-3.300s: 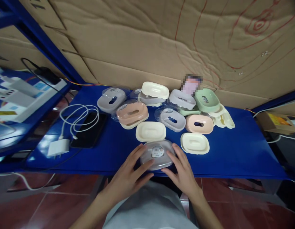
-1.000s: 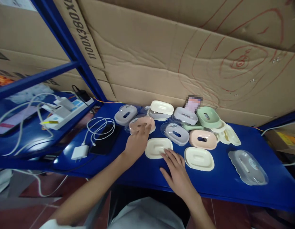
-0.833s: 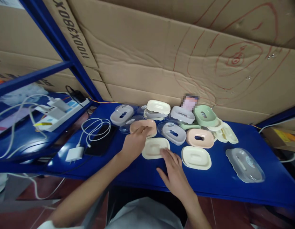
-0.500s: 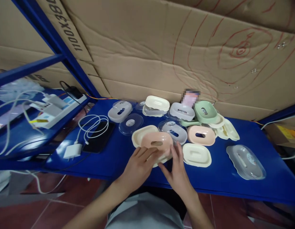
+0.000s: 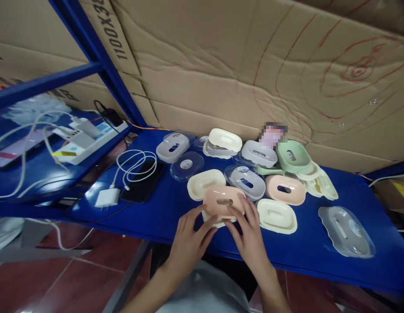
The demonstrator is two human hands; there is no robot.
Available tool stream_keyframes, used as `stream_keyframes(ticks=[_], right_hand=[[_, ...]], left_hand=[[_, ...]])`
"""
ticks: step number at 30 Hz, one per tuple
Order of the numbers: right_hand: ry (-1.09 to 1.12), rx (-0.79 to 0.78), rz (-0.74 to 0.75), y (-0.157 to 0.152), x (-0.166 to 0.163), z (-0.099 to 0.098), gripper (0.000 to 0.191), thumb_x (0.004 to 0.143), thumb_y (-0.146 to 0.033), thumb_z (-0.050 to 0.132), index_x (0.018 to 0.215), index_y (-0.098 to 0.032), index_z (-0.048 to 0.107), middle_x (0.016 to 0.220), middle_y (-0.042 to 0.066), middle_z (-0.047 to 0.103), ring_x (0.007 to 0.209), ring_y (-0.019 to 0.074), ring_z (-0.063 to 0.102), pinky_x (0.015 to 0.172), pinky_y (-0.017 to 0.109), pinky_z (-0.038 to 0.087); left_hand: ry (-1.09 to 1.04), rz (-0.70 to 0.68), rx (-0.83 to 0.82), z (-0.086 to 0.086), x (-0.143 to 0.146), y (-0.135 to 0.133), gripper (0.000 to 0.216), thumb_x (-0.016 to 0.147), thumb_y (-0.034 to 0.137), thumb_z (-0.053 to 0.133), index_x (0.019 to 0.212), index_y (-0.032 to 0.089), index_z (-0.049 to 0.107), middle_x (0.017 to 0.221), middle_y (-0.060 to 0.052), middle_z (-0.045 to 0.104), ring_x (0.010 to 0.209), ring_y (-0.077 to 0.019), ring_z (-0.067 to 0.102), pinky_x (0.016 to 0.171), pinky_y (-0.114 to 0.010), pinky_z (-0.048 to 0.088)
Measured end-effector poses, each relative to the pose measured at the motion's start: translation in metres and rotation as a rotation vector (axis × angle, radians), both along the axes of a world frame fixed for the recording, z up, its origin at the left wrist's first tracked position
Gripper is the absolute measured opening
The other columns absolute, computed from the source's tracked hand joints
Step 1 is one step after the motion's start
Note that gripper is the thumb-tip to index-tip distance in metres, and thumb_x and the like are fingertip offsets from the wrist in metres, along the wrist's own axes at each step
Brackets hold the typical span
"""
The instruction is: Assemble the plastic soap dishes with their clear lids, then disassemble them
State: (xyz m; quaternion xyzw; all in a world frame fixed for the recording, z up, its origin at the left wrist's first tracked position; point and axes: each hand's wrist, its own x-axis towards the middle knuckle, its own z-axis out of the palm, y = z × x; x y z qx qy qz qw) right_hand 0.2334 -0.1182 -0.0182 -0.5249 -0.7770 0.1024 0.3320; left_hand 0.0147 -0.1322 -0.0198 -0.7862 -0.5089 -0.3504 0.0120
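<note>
A pink soap dish (image 5: 223, 201) with a slot in its top sits on a cream base near the front edge of the blue table (image 5: 162, 208). My left hand (image 5: 188, 239) touches its left side with fingers curled round it. My right hand (image 5: 249, 232) grips its right side, fingertips on the pink top. A bare cream tray (image 5: 205, 183) lies just behind it. Another cream tray (image 5: 276, 215) lies to the right. A clear lid (image 5: 186, 165) rests further back left.
Several more soap dishes in grey, pink, green and cream crowd the back by the cardboard wall (image 5: 254, 65). A finished clear-lidded dish (image 5: 347, 230) lies at the right. A phone (image 5: 143, 180), white cable and charger (image 5: 107, 198) lie left. A power strip (image 5: 87, 139) sits on the side shelf.
My left hand took the pink dish from the back pile and brought it to the front, leaving its clear lid behind. Both hands now hold it. The earlier clear-lidded dish went to the right.
</note>
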Motion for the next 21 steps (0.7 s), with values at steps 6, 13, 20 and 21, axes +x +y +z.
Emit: stream_keyframes(ticks=[6,13,20,21], right_hand=[[0.019,-0.066,0.09,0.0,0.005,0.0,0.037,0.108,-0.024,0.057,0.144,-0.031,0.06,0.151,0.01,0.059,0.156,0.0309,0.041,0.121,0.057,0.05],[-0.011,-0.152,0.184,-0.005,0.005,0.008,0.034,0.11,-0.024,0.052,0.141,-0.032,0.064,0.156,0.009,0.054,0.163,0.0298,0.031,0.124,0.055,0.048],[-0.158,-0.128,0.224,-0.001,0.0,0.005,0.044,0.106,-0.03,0.062,0.15,-0.038,0.06,0.17,0.004,0.043,0.164,0.0342,0.029,0.124,0.065,0.045],[-0.17,-0.122,0.216,-0.001,-0.001,0.005,0.046,0.106,-0.029,0.061,0.151,-0.038,0.059,0.17,0.004,0.043,0.163,0.034,0.029,0.124,0.065,0.044]], left_hand=[[0.045,-0.118,0.005,0.009,-0.01,0.005,0.033,0.1,0.02,0.07,0.132,0.027,0.069,0.146,-0.016,0.057,0.134,-0.0336,0.057,0.106,-0.051,0.054],[0.042,-0.13,0.049,0.008,-0.018,0.002,0.02,0.1,0.022,0.073,0.119,0.021,0.07,0.115,-0.009,0.074,0.116,-0.027,0.066,0.099,-0.041,0.056],[0.065,-0.204,-0.007,0.006,-0.03,-0.002,0.015,0.101,0.023,0.069,0.116,0.021,0.071,0.115,-0.009,0.075,0.113,-0.0259,0.067,0.098,-0.041,0.056],[0.057,-0.228,-0.021,0.007,-0.034,0.001,0.016,0.103,0.024,0.068,0.118,0.021,0.071,0.115,-0.009,0.075,0.112,-0.0253,0.068,0.099,-0.041,0.056]])
